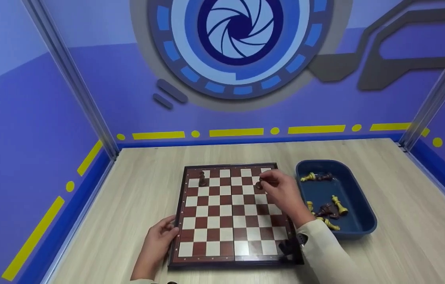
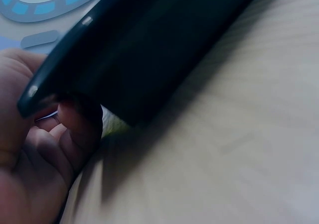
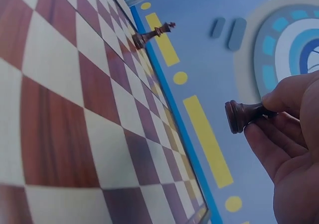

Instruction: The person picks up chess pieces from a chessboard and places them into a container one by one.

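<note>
A brown-and-white chessboard [image 1: 214, 212] lies on the table with a dark raised edge. My left hand [image 1: 157, 240] grips its left side; in the left wrist view the fingers [image 2: 77, 129] curl under the board's dark side wall [image 2: 144, 50]. Over the upper right squares, my right hand [image 1: 284, 193] pinches a dark brown chess piece [image 3: 241, 115] by its upper part, base pointing at the board. The fingers hide the piece's top. A dark brown king [image 3: 153, 34] stands upright near the board's far left corner.
Right of the board sits a dark blue bin [image 1: 358, 211] holding several yellow and dark brown chess pieces, among them a yellow king [image 1: 339, 205]. Blue and purple panels [image 1: 246, 114] enclose the table's back and sides, with metal posts [image 1: 76, 83] at the corners.
</note>
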Demonstrator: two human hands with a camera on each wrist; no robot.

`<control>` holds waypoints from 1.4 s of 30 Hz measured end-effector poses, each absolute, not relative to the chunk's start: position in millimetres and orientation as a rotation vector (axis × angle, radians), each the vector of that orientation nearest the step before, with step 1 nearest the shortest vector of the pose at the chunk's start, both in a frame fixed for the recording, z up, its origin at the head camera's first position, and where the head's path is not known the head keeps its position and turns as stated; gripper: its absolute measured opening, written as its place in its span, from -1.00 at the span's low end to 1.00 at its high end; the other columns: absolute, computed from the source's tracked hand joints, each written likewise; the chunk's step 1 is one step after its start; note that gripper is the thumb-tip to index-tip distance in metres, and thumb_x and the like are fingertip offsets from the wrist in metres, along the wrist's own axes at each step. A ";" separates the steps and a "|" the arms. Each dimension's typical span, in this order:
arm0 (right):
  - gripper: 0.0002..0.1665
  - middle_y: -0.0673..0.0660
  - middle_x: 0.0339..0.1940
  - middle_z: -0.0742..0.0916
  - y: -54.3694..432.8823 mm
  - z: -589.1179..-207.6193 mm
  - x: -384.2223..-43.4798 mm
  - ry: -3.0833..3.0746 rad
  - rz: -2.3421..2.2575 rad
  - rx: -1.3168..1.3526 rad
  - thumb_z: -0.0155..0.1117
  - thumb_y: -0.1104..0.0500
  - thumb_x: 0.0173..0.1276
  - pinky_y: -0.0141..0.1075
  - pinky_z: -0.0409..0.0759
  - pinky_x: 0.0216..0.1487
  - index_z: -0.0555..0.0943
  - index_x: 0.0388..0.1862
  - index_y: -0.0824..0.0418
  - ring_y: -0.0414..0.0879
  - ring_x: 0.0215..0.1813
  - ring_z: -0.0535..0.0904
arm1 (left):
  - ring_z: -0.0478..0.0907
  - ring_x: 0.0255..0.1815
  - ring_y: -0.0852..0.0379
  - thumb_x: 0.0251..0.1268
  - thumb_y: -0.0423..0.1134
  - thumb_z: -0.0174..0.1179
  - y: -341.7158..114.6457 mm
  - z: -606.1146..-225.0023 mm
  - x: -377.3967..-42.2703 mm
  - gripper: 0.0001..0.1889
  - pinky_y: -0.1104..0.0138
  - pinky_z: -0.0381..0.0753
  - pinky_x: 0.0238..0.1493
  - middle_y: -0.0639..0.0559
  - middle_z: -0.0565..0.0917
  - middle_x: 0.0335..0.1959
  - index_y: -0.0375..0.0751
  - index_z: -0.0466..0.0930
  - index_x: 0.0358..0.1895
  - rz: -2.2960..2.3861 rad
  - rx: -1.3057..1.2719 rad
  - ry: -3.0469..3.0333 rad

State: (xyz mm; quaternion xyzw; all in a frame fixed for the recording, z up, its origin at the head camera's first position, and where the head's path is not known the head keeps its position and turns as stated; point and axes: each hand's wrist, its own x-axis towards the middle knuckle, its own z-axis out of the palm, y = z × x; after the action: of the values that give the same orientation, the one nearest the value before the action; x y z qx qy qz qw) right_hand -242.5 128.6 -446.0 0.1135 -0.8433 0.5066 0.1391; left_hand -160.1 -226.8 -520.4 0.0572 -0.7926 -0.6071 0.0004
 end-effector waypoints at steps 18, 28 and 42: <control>-0.77 0.11 -0.04 0.70 162.8 -438.9 -247.3 -2.453 1.437 0.196 0.24 0.27 0.35 -0.17 0.67 -0.07 0.67 -0.03 0.16 -0.04 0.02 0.66 | 0.56 -0.24 0.14 0.35 -0.36 0.14 -225.3 -519.5 -159.4 -0.51 0.40 0.60 -0.27 -0.13 0.57 -0.14 -0.38 0.37 0.32 -1.874 0.166 -2.504; -0.78 0.12 -0.06 0.72 179.9 -438.4 -248.5 -2.433 1.380 0.195 0.25 0.27 0.34 -0.08 0.63 0.06 0.67 -0.05 0.17 -0.02 0.03 0.67 | 0.57 -0.24 0.19 0.34 -0.38 0.14 -226.6 -521.2 -159.7 -0.51 0.41 0.61 -0.24 -0.15 0.56 -0.15 -0.43 0.36 0.31 -1.913 0.112 -2.478; -0.76 0.11 -0.08 0.74 203.5 -439.3 -250.5 -2.461 1.284 0.098 0.26 0.21 0.35 -0.57 0.50 -0.14 0.67 -0.02 0.16 -0.07 -0.04 0.65 | 0.54 -0.26 0.17 0.35 -0.36 0.14 -226.1 -521.5 -160.0 -0.50 0.41 0.59 -0.30 -0.11 0.54 -0.15 -0.39 0.35 0.33 -1.913 0.194 -2.484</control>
State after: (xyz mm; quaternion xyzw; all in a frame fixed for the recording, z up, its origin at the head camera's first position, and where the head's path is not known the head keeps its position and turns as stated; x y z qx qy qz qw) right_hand -250.5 203.5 -439.3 0.0347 -0.8714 0.4546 0.1811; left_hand -160.0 -226.1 -521.5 0.0617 -0.7906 -0.6092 0.0002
